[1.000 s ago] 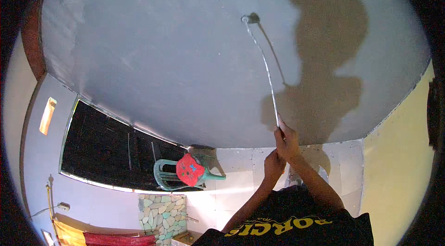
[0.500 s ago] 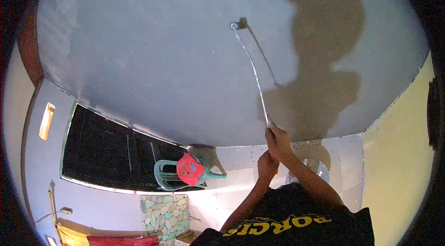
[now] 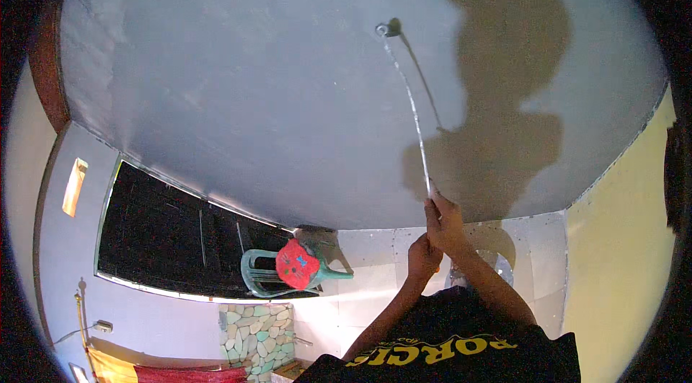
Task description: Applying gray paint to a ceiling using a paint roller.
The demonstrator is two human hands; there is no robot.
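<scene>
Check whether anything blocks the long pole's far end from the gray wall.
Nothing visible does. The right hand grips the pole, the left hand below it; near the pole's far end, only shadow shows on the wall. Whether they touch is unclear.

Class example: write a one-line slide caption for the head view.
Left hand below right hand, gripping a long, thin pole before a grey wall that bears a capped shadow.

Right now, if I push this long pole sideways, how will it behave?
The pole may flex somewhat, being thin for its length, though the lens could exaggerate its curve. Its far end will probably swing, since your right hand and left hand both grip it low.
</scene>
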